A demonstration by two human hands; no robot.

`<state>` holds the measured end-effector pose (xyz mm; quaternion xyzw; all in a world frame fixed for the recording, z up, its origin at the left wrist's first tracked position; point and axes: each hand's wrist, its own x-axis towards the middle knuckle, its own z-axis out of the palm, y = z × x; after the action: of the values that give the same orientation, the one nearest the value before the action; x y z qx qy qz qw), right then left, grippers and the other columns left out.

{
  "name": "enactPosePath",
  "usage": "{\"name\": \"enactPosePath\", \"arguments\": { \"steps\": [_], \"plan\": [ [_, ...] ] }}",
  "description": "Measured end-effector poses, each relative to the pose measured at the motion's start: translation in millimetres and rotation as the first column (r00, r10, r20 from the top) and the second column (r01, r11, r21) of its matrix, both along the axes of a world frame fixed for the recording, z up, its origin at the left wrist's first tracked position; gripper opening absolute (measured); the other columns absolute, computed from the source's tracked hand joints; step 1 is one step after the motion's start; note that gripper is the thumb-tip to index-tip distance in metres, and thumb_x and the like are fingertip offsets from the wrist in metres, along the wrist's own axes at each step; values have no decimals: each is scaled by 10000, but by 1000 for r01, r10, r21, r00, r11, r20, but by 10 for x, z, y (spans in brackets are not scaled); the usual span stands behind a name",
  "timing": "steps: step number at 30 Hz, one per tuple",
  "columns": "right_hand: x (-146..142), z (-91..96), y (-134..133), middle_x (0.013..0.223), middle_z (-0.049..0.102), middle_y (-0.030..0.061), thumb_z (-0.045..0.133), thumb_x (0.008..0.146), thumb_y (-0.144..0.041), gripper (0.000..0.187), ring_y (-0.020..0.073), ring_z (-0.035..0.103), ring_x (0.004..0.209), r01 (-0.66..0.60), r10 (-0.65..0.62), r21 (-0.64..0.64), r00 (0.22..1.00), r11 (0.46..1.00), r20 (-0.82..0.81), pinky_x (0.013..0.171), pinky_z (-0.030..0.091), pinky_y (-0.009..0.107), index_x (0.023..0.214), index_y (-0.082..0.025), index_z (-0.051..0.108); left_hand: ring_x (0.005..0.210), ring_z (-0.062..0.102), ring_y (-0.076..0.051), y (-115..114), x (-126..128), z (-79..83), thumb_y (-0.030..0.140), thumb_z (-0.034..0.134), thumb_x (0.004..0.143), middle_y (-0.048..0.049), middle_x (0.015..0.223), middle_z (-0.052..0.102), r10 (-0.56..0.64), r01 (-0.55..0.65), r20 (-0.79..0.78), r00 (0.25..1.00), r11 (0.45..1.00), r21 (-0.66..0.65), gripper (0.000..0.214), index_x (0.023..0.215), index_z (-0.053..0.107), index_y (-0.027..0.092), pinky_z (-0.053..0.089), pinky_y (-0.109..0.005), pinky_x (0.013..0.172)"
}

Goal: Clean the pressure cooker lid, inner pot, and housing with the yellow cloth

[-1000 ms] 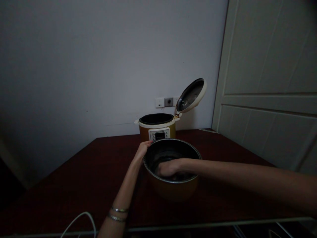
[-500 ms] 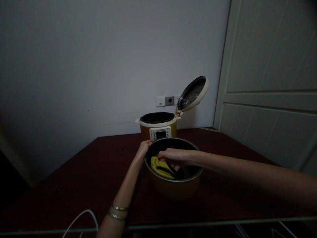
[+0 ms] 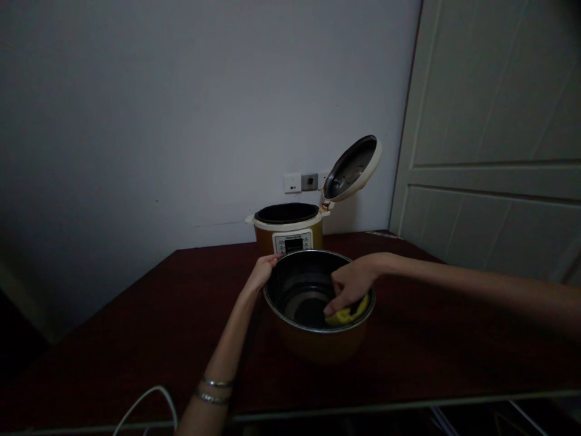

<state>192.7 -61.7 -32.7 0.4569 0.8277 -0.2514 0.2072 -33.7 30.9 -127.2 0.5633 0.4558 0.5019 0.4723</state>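
Round steel-rimmed brown pot (image 3: 318, 342) stands on the dark red surface (image 3: 136, 327), centre-near. Left grip (image 3: 262, 274) pinches its left rim; right grip (image 3: 349, 283), fingers curled, presses a yellow cloth (image 3: 348, 315) against its inner right wall.

Round metal inner pot (image 3: 318, 330), upright on dark red table, yellow cloth (image 3: 347, 315) against its inner right wall

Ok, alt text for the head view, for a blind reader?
The right hand presses a yellow cloth against the inside of a pot on a dark table, while the left hand holds the pot's rim. Behind it stands a cooker with its lid open.
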Motion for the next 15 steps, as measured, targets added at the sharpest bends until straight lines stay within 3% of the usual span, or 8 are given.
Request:
{"name": "enactPosePath", "arguments": {
  "steps": [5, 10, 13, 15],
  "plan": [
    [49, -75, 41, 628, 524, -22, 485, 714, -710, 583, 87, 449, 556, -116, 104, -137, 990, 984, -91, 536, 362, 214, 733, -146, 631, 777, 649, -213, -22, 22, 33, 120, 537, 708, -71, 754, 728, 18, -17, -63, 998, 1000, 16, 258, 892, 718, 97, 445, -364, 839],
    [110, -104, 13, 605, 476, -41, 536, 750, -607, 481, 66, 400, 526, -81, 77, -1, 950, 997, -303, 489, 324, 188, 769, -133, 616, 916, 630, -231, -104, 47, 145, 80, 560, 693, -95, 903, 723, 95, -82, -122, 988, 991, 108, 241, 873, 717, 111, 420, -352, 901],
    [178, -32, -13, 625, 493, -38, 514, 789, -550, 426, 74, 421, 557, 9, 62, 121, 819, 993, -570, 511, 346, 189, 767, -135, 606, 1031, 587, -224, -312, 52, 265, 109, 591, 712, -82, 1035, 694, 183, -128, -176, 967, 950, 286, 257, 937, 709, 155, 375, -318, 962],
    [260, 17, -9, 675, 550, -23, 527, 782, -529, 399, 97, 482, 614, 171, -6, 136, 642, 976, -767, 561, 393, 203, 786, -139, 610, 1010, 596, -223, -549, 61, 338, 180, 594, 759, -75, 1033, 693, 240, -73, -283, 929, 867, 493, 223, 952, 706, 178, 385, -316, 949]
  ]
}}
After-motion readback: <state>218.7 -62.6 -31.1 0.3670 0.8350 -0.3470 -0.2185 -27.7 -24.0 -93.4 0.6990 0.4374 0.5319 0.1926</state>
